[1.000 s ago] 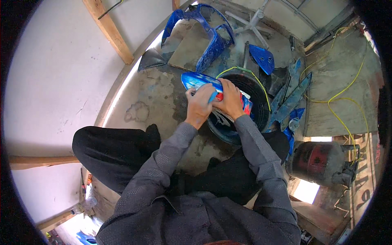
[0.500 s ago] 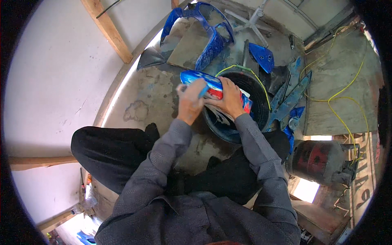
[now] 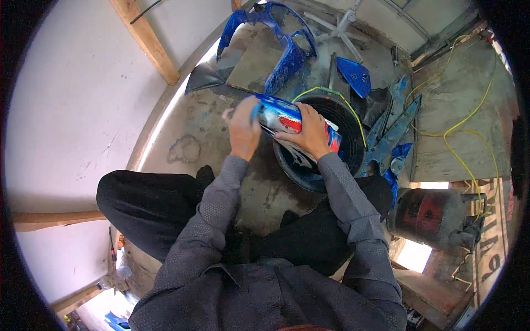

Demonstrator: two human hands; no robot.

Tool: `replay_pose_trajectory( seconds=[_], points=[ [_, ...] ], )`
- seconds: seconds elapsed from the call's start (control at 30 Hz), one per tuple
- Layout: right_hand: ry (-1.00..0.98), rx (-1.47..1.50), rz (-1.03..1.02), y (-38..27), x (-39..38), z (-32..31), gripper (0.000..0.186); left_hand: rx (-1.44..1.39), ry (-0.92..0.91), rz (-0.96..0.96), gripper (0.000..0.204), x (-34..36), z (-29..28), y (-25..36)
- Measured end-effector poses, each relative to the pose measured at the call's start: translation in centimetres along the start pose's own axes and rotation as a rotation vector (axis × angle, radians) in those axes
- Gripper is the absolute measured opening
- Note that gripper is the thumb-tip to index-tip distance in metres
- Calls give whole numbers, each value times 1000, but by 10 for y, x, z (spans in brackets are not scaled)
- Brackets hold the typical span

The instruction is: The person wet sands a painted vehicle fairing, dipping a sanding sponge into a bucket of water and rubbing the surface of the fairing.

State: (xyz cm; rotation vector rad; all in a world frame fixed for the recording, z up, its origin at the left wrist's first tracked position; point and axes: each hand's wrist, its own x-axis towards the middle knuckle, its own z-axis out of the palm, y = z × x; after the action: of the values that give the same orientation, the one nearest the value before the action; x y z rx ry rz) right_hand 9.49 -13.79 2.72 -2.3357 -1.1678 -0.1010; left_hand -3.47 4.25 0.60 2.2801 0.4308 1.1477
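Observation:
My right hand (image 3: 310, 132) grips a glossy blue, white and red fairing panel (image 3: 274, 118) across its middle, thumb on the near side. The panel is tilted over the left rim of a black bucket (image 3: 298, 175) with a yellow-green handle. At the panel's left end is my left hand (image 3: 244, 128), smeared by motion, its fingers bent over the edge. A small light blue piece (image 3: 255, 112), perhaps a sanding pad, shows between these fingers and the panel; blur hides its exact kind. Whitish streaks run along the panel's near side, above the bucket.
A large blue fairing frame (image 3: 291, 60) and a flat board (image 3: 251, 65) lie beyond the bucket. Blue parts (image 3: 393, 129) lean at its right, near a dark red-marked machine (image 3: 428, 218). A yellow cable (image 3: 469, 118) runs along the right. My folded legs (image 3: 149, 207) flank the near side.
My left hand has slid left along the panel, from near my right hand to the panel's left end, carrying the light blue piece. My right hand and the panel stay nearly still.

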Motion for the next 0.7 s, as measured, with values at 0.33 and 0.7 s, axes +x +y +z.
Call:
replay_pose_trajectory(
  seconds=[0.33, 0.7],
  points=[
    [34, -1, -31, 9, -2, 7, 109, -19, -76, 127, 45, -22, 19, 25],
    [13, 14, -41, 4, 0, 6, 110, -3, -22, 125, 39, -27, 19, 16]
  ],
)
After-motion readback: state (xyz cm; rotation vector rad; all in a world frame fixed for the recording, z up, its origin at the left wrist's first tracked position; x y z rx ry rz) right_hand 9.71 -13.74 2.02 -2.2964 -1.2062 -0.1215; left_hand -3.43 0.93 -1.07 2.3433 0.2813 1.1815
